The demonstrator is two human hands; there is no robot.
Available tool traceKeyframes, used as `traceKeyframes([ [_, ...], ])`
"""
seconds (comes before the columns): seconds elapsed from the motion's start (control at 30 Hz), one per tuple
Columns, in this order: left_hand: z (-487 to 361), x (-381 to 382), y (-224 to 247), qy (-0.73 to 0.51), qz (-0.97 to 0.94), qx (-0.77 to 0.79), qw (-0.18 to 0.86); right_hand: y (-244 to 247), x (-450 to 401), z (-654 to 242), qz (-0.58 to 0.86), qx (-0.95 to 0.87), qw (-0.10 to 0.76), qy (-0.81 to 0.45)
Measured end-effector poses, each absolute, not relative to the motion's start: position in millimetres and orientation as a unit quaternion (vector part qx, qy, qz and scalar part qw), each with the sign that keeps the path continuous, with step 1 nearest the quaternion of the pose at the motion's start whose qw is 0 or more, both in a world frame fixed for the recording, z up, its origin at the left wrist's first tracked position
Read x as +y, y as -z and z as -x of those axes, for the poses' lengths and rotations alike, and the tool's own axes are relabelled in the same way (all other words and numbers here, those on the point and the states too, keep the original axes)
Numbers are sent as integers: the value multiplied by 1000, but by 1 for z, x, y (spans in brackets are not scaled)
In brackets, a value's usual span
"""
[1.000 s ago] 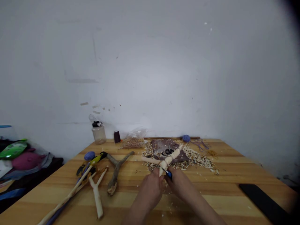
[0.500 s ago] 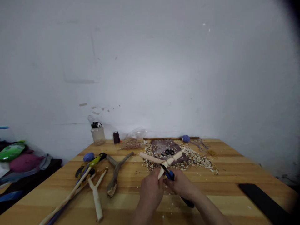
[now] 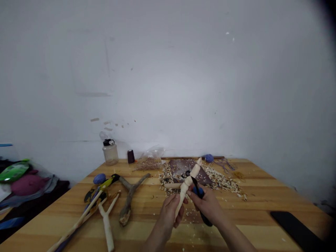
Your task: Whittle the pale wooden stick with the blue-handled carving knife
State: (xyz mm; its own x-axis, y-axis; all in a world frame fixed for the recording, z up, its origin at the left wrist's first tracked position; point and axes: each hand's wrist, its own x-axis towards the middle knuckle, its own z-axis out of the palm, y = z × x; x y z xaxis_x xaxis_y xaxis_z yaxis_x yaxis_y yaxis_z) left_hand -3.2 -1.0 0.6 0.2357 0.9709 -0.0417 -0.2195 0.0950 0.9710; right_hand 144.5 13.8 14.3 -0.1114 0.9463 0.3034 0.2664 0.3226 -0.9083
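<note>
Peeled forked branch (image 3: 187, 185) is held above the wooden table (image 3: 252, 206), just in front of the wood-shavings heap (image 3: 219, 180), its long arm tilted up over the heap. Left hand (image 3: 168, 211) is closed around the lower stem. Right hand (image 3: 206, 204) grips a blue-and-black knife (image 3: 198, 191), its black end against the branch near the fork. Black scissors (image 3: 185, 174) lie on a dark board (image 3: 178, 167) within the heap. Bark-on forked stick (image 3: 128, 197) lies left of the heap; plastic bottle (image 3: 110, 153) stands beyond it, further left.
</note>
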Motion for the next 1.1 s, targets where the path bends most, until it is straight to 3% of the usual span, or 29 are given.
traceKeyframes([
  [0.2,4,5,4,-528,-399,311,682,-5,20,-145,493,-637,499,-320],
  [0.4,6,9,3,-584,-390,286,652,13,32,-143,499,-613,512,-337],
  [0.63,11,8,2,-567,-383,271,677,19,38,-147,508,-667,499,-220],
  [0.8,10,7,1,-536,-387,312,682,16,32,-143,474,-680,459,-321],
  [0.93,7,8,4,-527,-404,351,660,4,21,-144,465,-751,422,-206],
  [1.1,7,9,5,-502,-435,388,639,-9,12,-152,513,-793,316,-88],
])
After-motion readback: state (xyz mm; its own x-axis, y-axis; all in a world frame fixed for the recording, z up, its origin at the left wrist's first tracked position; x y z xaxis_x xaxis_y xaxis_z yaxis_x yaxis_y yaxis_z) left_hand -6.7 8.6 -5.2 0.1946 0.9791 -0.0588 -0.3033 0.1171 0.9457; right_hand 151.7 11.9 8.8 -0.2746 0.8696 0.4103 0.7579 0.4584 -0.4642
